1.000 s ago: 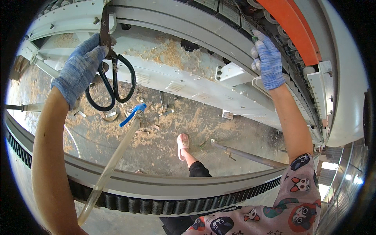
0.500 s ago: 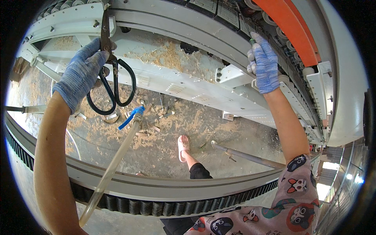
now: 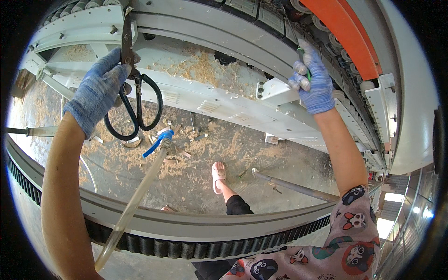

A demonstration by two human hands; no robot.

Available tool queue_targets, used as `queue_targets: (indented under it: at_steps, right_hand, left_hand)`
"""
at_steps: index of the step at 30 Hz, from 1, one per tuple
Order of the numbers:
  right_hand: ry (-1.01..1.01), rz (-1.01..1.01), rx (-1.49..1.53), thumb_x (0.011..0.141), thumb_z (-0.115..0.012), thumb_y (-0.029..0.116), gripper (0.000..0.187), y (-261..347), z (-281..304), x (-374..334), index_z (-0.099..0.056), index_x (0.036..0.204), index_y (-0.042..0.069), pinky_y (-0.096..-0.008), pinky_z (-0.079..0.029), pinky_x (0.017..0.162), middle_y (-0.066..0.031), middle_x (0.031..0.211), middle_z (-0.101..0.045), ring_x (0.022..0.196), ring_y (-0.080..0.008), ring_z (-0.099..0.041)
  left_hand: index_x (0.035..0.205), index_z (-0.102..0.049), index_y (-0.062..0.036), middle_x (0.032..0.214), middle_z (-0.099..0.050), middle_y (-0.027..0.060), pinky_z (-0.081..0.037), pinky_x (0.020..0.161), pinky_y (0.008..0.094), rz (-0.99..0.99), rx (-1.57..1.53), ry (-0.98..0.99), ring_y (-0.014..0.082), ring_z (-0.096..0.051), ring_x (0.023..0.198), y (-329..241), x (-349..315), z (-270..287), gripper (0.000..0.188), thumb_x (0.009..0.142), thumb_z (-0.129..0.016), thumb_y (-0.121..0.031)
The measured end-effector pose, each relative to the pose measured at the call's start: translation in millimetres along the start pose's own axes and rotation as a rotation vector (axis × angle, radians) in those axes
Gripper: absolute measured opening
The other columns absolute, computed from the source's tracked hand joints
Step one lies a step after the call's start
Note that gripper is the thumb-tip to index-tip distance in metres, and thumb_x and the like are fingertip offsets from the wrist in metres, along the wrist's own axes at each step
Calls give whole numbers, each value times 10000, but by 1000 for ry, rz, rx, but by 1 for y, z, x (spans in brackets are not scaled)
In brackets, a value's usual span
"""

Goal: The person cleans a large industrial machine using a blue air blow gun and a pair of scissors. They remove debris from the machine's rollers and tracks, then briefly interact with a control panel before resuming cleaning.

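A: Starting at ten o'clock. Condition of the left hand (image 3: 95, 91), in its blue, white-flecked knitted glove?

B: Closed around large scissors of dark, stained metal with black loop handles (image 3: 134, 73). Gripped near the pivot, blades seemingly together, tips at eleven o'clock, loops hanging free below the fingers.

A: Next, at eight o'clock?

B: Noted, a clear, yellowish tubular hose (image 3: 133, 200), slanting up to a bright blue, narrow lever (image 3: 156, 144) at nine o'clock. Between six and seven, a curved grey metal rail (image 3: 186, 224), with a black ribbed strip (image 3: 186, 249) along its underside.

A: Middle ground?

B: At twelve o'clock, tan, curly wood shavings (image 3: 198, 63) on a pale painted metal ledge (image 3: 156, 49). At six o'clock, a foot in a pale pink strapped sandal (image 3: 217, 177). At four o'clock, a straight grey pipe (image 3: 298, 185).

A: Lastly, two o'clock. Condition of the right hand (image 3: 315, 84), gloved alike?

B: Curled around a slim tool with a green handle and a thin metal shaft (image 3: 300, 50). Shaft reaching up to one o'clock, near dark rectangular blocks (image 3: 273, 22). Impossible to make out any contact between tip and blocks. Also at two o'clock, farther right, a curved orange panel (image 3: 352, 42).
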State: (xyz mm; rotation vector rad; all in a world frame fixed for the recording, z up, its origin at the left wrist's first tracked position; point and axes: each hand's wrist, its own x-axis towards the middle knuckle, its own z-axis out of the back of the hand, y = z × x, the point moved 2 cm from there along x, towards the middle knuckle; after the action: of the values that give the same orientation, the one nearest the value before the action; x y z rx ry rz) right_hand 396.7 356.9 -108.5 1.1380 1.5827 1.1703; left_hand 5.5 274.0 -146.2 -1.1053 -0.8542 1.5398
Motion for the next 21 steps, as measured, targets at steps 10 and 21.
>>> queue_targets:
  at_steps: [10, 21]
  right_hand:
    - [-101, 80, -74, 973, -396, 186, 343, -9, -14, 0, -442, 1309, 131, -258, -422, 446, 2, 657, -501, 431, -51, -407]
    - [-101, 80, -38, 978, -384, 189, 341, -15, -27, -1, -437, 1309, 121, -266, -408, 446, 2, 644, -488, 423, -48, -397]
  left_hand:
    - [1209, -555, -105, 918, -611, 25, -423, 517, 194, 17, 28, -2, 58, -486, 594, -8, -2, -3, 326, 923, -507, -255]
    - [1202, -564, -117, 914, -623, 31, -439, 551, 205, 2, 17, -9, 72, -495, 625, 3, -3, 2, 314, 914, -505, -229]
